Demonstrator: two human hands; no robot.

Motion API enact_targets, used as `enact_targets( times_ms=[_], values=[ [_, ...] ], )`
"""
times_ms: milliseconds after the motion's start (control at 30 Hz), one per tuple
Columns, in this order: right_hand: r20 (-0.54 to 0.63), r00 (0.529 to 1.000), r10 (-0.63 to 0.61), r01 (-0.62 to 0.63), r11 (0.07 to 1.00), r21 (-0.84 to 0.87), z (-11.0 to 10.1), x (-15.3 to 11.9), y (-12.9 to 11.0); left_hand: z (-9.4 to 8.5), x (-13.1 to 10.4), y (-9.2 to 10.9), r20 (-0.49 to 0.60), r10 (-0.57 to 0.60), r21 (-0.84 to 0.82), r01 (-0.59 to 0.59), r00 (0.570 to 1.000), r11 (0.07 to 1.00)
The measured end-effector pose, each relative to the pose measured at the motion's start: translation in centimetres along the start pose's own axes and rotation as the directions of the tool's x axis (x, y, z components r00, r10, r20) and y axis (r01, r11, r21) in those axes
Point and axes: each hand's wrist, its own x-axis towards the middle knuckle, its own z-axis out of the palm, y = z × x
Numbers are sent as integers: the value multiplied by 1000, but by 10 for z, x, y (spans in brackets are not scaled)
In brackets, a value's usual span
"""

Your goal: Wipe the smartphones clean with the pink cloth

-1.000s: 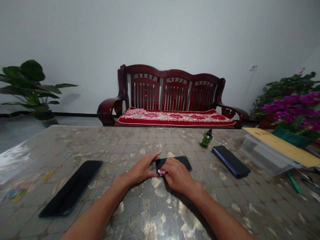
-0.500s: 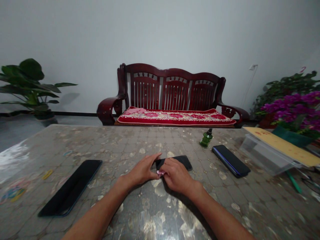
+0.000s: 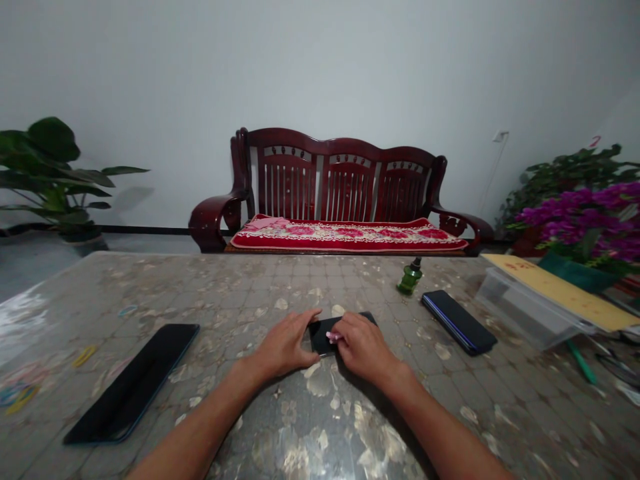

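Head camera looks forward-down over table [image 3: 250, 280], seemingly near.

Left hand [image 3: 287, 343] has room leftward until the leftmost phone [image 3: 134, 381].

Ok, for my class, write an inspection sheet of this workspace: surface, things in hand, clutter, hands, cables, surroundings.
Surface: table with a glossy, patterned covering.
Things in hand: small dark phone lying flat; pink scrap on it.
Clutter: larger phone and loose bands at left; green bottle, dark phone-like item and clear box under a yellow sheet at right.
Hands: left hand has thumb and fingers spread about the small phone's left end, contact unclear; right hand pinches the scrap.
Cables: thin cable hanging from a wall socket.
Surroundings: wooden bench with red cover; leafy plant at left; purple flowers at right.
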Motion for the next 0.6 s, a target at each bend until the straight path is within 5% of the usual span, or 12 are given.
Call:
enact_targets(
  times_ms=[200, 433, 600],
  values=[
    [-136, 950, 282, -298, 948, -115, -4, -5, 40, -1, -1, -1, 3, 4, 6, -4, 1000, 1000],
    [-135, 975, 175, -180, 983, -25, 1, -9, 42, 0, -1, -5, -8, 31, 11, -30, 1000, 999],
    [-220, 926, 306, -330, 940, -86, 4, -4, 58, 0, -1, -5, 4, 29, 22, -29, 1000, 999]
  ],
)
